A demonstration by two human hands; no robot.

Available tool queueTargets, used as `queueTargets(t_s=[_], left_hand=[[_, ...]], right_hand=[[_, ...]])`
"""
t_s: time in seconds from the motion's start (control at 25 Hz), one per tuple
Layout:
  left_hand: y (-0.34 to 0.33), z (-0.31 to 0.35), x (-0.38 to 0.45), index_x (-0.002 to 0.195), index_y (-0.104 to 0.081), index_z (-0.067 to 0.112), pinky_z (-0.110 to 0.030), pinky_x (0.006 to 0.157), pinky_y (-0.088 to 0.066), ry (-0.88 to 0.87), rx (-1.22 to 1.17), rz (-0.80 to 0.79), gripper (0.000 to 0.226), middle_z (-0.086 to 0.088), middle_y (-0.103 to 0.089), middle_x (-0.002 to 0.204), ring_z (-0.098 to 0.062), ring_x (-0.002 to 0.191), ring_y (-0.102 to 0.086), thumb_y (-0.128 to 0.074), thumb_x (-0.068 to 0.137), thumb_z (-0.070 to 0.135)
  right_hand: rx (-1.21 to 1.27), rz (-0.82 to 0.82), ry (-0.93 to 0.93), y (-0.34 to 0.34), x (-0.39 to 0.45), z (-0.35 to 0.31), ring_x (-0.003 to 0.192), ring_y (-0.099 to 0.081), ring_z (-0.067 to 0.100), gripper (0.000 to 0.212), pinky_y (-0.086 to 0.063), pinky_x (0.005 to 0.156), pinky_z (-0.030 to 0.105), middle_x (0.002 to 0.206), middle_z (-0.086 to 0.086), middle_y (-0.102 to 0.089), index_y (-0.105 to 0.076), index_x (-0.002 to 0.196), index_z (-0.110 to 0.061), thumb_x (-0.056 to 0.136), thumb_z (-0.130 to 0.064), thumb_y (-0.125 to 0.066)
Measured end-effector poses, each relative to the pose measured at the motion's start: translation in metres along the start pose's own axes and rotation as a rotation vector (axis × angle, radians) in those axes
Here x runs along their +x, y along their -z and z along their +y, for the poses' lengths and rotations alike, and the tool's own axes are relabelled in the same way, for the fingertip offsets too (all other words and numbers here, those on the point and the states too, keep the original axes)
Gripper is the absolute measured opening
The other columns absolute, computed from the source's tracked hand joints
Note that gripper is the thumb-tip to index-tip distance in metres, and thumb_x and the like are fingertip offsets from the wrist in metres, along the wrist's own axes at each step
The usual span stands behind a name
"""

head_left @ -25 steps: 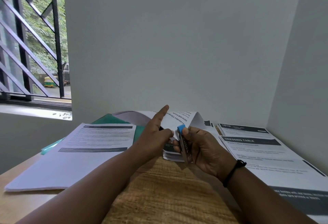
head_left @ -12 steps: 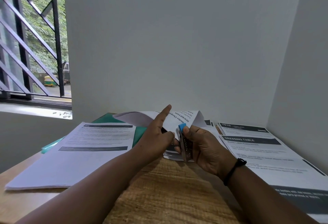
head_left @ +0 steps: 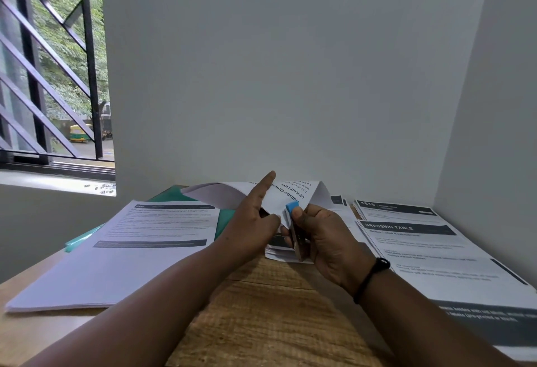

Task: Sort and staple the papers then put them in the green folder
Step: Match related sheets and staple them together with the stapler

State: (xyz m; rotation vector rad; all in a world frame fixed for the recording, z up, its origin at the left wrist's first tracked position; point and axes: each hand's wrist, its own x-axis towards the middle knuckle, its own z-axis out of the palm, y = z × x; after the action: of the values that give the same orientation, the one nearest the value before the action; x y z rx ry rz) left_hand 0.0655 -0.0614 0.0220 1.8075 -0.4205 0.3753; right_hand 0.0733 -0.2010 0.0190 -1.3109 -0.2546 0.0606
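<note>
My right hand (head_left: pixel 322 236) grips a small stapler (head_left: pixel 295 233) with a blue tip, held upright at the edge of a curled set of papers (head_left: pixel 293 192). My left hand (head_left: pixel 252 221) pinches that same set of papers from the left, with its index finger pointing up. The sheets bend back toward the wall, printed side showing. A green folder (head_left: pixel 225 217) lies flat behind my left hand, mostly covered by a white paper stack (head_left: pixel 139 239).
More printed stacks (head_left: pixel 421 244) cover the right side of the wooden table (head_left: pixel 261 308), up against the right wall. A barred window (head_left: pixel 52 76) is at the left. The white back wall stands close behind the papers.
Both hands and the stapler have stayed almost in place; the left index finger has lifted slightly higher.
</note>
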Motion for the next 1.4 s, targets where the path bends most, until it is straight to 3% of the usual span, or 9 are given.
queueTargets(t_s=[0.28,0.48,0.8,0.92,1.0,1.08,1.16,1.28,1.4], left_hand=[[-0.001,-0.002,-0.001,0.146,-0.03,0.036,-0.02,0.07,-0.057,-0.02,-0.022,0.003,0.074,0.008,-0.045,0.126,-0.012,0.088,-0.062,-0.057,0.091,-0.005],[0.001,-0.003,0.0,0.143,-0.035,0.04,-0.028,0.066,-0.056,-0.042,-0.036,0.029,0.075,0.016,-0.055,0.115,-0.015,0.075,-0.058,-0.055,0.088,-0.008],[0.04,0.031,-0.005,0.109,-0.07,0.019,-0.022,0.057,-0.058,-0.165,-0.627,0.215,0.034,0.005,-0.075,0.093,-0.013,0.078,-0.07,-0.062,0.081,0.001],[0.077,0.053,-0.009,0.097,-0.077,0.023,-0.023,0.054,-0.058,-0.119,-0.73,0.14,0.034,-0.006,-0.073,0.092,-0.016,0.073,-0.07,-0.06,0.072,0.006],[0.115,0.065,-0.011,0.113,-0.072,0.023,-0.02,0.047,-0.054,-0.045,-0.758,-0.061,0.049,-0.01,-0.07,0.088,-0.015,0.062,-0.066,-0.068,0.067,0.007],[0.153,0.07,-0.011,0.126,-0.064,0.019,-0.021,0.043,-0.051,0.106,-0.659,-0.167,0.081,-0.011,-0.066,0.088,-0.014,0.055,-0.062,-0.085,0.048,0.008],[0.18,0.071,-0.011,0.128,-0.061,0.02,-0.025,0.045,-0.053,0.299,-0.357,-0.164,0.095,-0.013,-0.064,0.098,-0.017,0.06,-0.063,-0.087,0.038,0.005],[0.199,0.071,-0.01,0.129,-0.049,0.022,-0.039,0.072,-0.058,0.545,0.239,-0.131,0.077,-0.017,-0.064,0.111,-0.026,0.082,-0.065,-0.075,0.061,-0.002],[0.205,0.072,-0.001,0.126,-0.051,0.01,-0.036,0.068,-0.058,0.582,0.683,-0.113,0.056,-0.022,-0.062,0.113,-0.035,0.087,-0.067,-0.067,0.077,-0.011]], right_hand=[[-0.051,0.108,0.04,-0.005,0.001,0.003,0.066,-0.062,0.017,0.017,-0.054,0.059,0.028,0.081,0.001,-0.072,-0.065,0.105,-0.01,0.092,-0.019,-0.058],[0.133,-0.035,-0.101,0.007,-0.001,-0.001,0.058,-0.057,0.019,0.021,-0.051,0.049,0.026,0.07,0.009,-0.068,-0.065,0.102,-0.007,0.092,-0.023,-0.055],[0.431,0.172,-0.083,0.08,0.009,-0.025,0.039,-0.042,0.012,0.074,-0.033,0.038,0.016,0.064,0.001,-0.057,-0.06,0.088,-0.02,0.064,-0.088,-0.042],[0.502,0.203,-0.096,0.09,0.006,-0.024,0.046,-0.043,0.015,0.072,-0.038,0.037,0.018,0.064,0.009,-0.05,-0.063,0.08,-0.012,0.073,-0.081,-0.043],[0.514,0.134,-0.124,0.089,0.004,-0.024,0.054,-0.049,0.022,0.065,-0.049,0.043,0.026,0.072,0.021,-0.054,-0.072,0.07,-0.006,0.088,-0.061,-0.043],[0.376,-0.044,-0.22,0.078,-0.002,-0.027,0.052,-0.055,0.024,0.079,-0.049,0.047,0.028,0.102,0.027,-0.068,-0.075,0.092,-0.002,0.081,-0.075,-0.046],[0.062,-0.152,-0.289,0.064,-0.009,-0.026,0.035,-0.045,0.012,0.081,-0.038,0.032,0.018,0.117,0.023,-0.066,-0.066,0.115,-0.007,0.075,-0.077,-0.049],[-0.27,-0.241,-0.317,0.036,-0.021,-0.019,0.034,-0.032,0.006,0.064,-0.025,0.029,0.012,0.114,0.013,-0.069,-0.062,0.119,-0.013,0.072,-0.055,-0.063],[-0.422,-0.246,-0.289,0.025,-0.025,-0.01,0.04,-0.029,0.007,0.048,-0.024,0.033,0.015,0.11,0.006,-0.072,-0.064,0.118,-0.016,0.077,-0.042,-0.068]])
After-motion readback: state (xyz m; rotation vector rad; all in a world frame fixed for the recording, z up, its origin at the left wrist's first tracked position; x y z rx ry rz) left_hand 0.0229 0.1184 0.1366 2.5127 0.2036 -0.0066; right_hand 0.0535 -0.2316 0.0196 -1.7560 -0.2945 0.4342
